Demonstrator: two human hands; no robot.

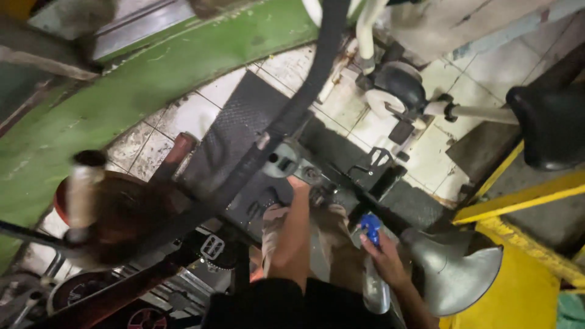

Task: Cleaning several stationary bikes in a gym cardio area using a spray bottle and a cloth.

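While left hand [297, 189] touches frame, right hand [384, 256] holds bottle [373, 277] (blue-capped)

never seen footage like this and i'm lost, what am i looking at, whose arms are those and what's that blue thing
This is one picture from a camera worn on a person's head, looking straight down, so the two arms rising from the bottom edge are the wearer's own. There is no robot. The left hand reaches down to the metal parts of a bicycle whose black tyre runs up the middle. The right hand holds a clear bottle with a blue cap. Beside it is a grey saddle. Below lie a tiled floor and a dark rubber mat. The picture is blurred, so the small parts are hard to tell.
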